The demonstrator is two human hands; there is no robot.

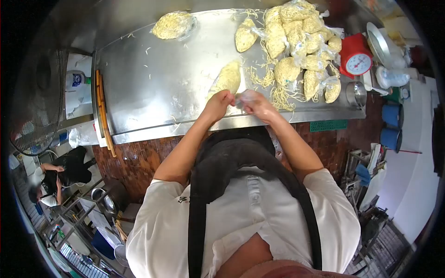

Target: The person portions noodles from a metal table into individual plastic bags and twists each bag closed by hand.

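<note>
A clear plastic bag of pale noodles (225, 79) lies on the steel table (134, 83) near its front edge. My left hand (221, 103) is closed at the near end of this bag, fingers pinched on its plastic. Close beside it, my right hand (256, 104) is closed on the twisted clear plastic between the two hands. Loose noodles (282, 98) lie to the right, next to a heap of filled noodle bags (296, 34). One more filled bag (245, 35) lies just left of the heap.
Another noodle bag (174, 25) lies at the table's back. Wooden rods (103, 109) lie along the left edge. A red scale (356, 55) and a metal bowl (356, 94) stand at the right. Another person (65, 173) is at the far left, beyond the table.
</note>
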